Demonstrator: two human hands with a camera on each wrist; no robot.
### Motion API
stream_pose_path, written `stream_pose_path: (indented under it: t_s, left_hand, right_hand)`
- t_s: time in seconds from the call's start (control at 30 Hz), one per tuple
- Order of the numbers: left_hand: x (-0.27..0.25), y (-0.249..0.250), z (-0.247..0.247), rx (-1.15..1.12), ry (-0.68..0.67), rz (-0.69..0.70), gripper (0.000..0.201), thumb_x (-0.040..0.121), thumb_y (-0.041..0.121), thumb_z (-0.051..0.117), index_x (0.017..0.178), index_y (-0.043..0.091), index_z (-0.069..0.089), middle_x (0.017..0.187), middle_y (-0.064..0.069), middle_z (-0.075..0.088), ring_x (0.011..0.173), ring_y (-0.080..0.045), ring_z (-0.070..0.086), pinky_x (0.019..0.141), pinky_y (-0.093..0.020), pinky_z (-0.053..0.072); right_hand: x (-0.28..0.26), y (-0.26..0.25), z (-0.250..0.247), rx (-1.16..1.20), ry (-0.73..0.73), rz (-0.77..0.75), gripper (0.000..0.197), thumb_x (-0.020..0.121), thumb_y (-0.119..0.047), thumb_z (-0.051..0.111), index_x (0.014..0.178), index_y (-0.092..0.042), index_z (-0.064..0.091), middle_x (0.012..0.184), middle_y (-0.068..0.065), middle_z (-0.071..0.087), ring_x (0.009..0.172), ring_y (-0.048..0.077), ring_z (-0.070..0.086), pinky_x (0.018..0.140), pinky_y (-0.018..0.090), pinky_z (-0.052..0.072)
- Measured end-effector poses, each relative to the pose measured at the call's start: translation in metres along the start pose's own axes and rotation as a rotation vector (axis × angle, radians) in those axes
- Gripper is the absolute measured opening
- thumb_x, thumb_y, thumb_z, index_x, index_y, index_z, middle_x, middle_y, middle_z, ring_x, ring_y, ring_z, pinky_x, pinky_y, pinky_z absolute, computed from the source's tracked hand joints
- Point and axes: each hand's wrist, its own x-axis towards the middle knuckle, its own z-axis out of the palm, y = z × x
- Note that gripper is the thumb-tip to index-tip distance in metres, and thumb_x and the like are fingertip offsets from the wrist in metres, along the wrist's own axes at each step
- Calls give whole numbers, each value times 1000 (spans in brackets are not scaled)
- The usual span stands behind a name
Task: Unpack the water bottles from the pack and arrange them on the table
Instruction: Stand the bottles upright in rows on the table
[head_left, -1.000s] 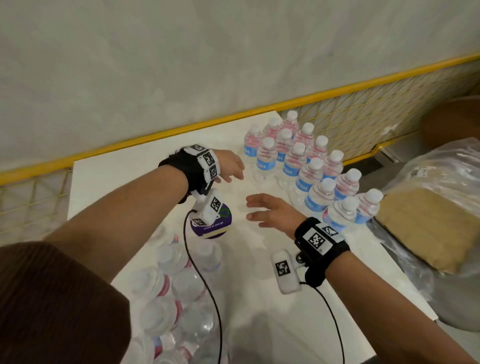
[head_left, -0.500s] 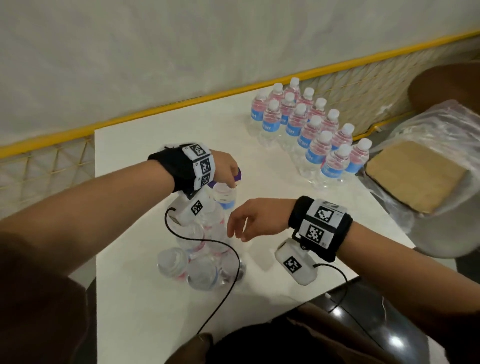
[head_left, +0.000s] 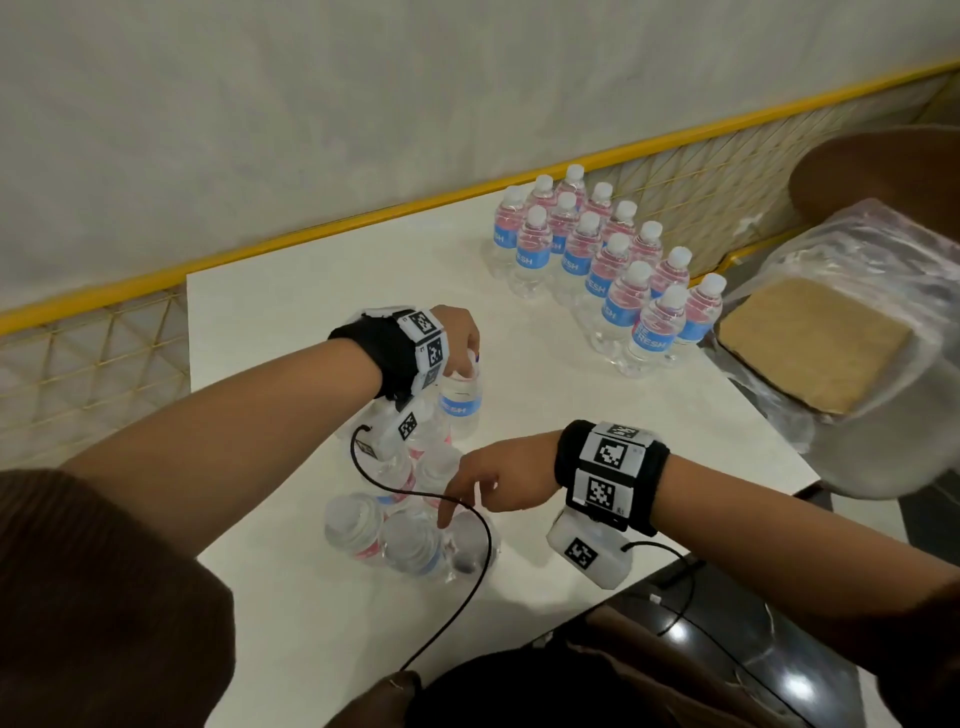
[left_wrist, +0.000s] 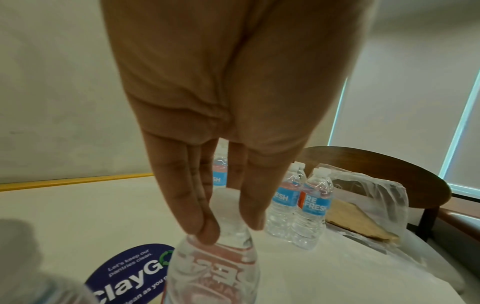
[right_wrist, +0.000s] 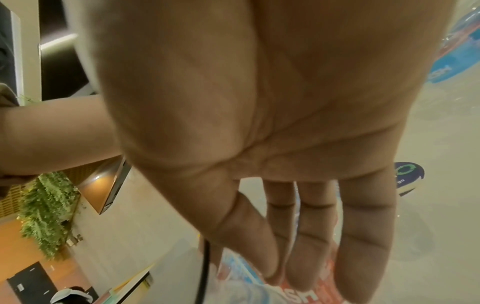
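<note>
A clear shrink-wrapped pack of water bottles (head_left: 363, 525) stands on the white table (head_left: 623, 441) in front of me. My left hand (head_left: 464, 347) pinches the cap end of one blue-labelled bottle (head_left: 460, 408) at the pack's far end; this bottle stands higher than its neighbours. In the left wrist view the fingertips (left_wrist: 207, 230) close around the bottle's neck (left_wrist: 231, 226). My right hand (head_left: 457, 512) reaches down with straight fingers that touch the wrap at the pack's near right. Several unpacked bottles (head_left: 608, 260) stand in two rows at the far right.
A chair with a plastic-wrapped brown slab (head_left: 810, 353) sits just off the table's right edge. A yellow rail (head_left: 322, 234) and a wall run behind the table. A round blue sticker (left_wrist: 130, 273) lies on the tabletop by the pack. A black cable (head_left: 467, 571) loops over the pack.
Both hands were empty above the table a second ago. My left hand has since gripped a bottle's top, and my right hand has dropped onto the pack.
</note>
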Motion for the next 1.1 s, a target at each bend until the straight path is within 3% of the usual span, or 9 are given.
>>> stream_pose_path:
  t_s: [0.1,0.23,0.33,0.47,0.53,0.77,0.83,0.93,1.1]
  left_hand:
    - [3,7,2,-19,6,-8,28,84,21,66,109,7,67,104,-13,71,77,-20,58,52,-17,40]
    - [7,11,-1,-58,-8,-21,28,86,16,65,109,3,67,104,-15,70,77,-20,59,52,-18,42]
    - [9,12,0,-95,18,-31,26,86,15,63,108,1,67,91,-11,68,74,-20,59,52,-17,42]
    - [13,16,0,-168,76,-56,15,86,17,61,90,4,67,71,-7,64,56,-16,58,51,-20,43]
    - [16,19,-5,-182,111,-59,14,85,20,62,80,8,66,67,-5,65,54,-12,55,49,-19,40]
    - [25,33,-20,-239,164,-44,24,83,23,65,96,4,71,81,-11,73,72,-19,62,58,-21,44]
    - [30,38,-19,-248,160,-42,24,83,21,65,98,4,71,78,-9,70,71,-18,61,57,-20,44]
    - [40,45,-10,-268,141,-50,24,82,18,66,99,2,70,76,-9,67,69,-19,61,56,-20,44]
    - [62,56,3,-307,187,-77,26,82,19,66,102,2,68,89,-13,68,81,-22,60,68,-25,43]
  right_hand:
    - [-5,3,2,53,-46,-20,63,81,8,50,134,-26,49,126,4,49,108,16,47,102,32,42]
    - [2,16,24,90,-49,-30,73,74,-12,77,135,-34,44,141,-2,45,127,16,41,107,30,33]
    - [8,22,40,117,76,-12,68,75,-21,78,133,-33,44,132,-4,54,113,15,49,95,26,37]
    - [4,33,41,166,209,13,64,78,-26,76,134,-26,45,127,0,59,113,22,54,97,31,43]
    - [-4,44,35,164,260,56,62,78,-27,75,132,-28,46,124,0,60,104,19,55,94,29,44]
    - [-42,104,2,250,507,237,59,73,-26,77,126,-29,50,106,-8,58,96,14,53,86,24,42]
    - [-47,123,-8,283,602,304,60,73,-29,77,126,-32,48,110,-6,58,97,16,54,85,25,42]
    - [-46,147,-19,327,740,364,64,71,-30,77,126,-33,46,120,-1,59,108,22,55,93,34,47]
    - [-43,169,-35,505,933,395,66,75,-24,75,133,-29,42,125,1,57,115,23,53,94,31,44]
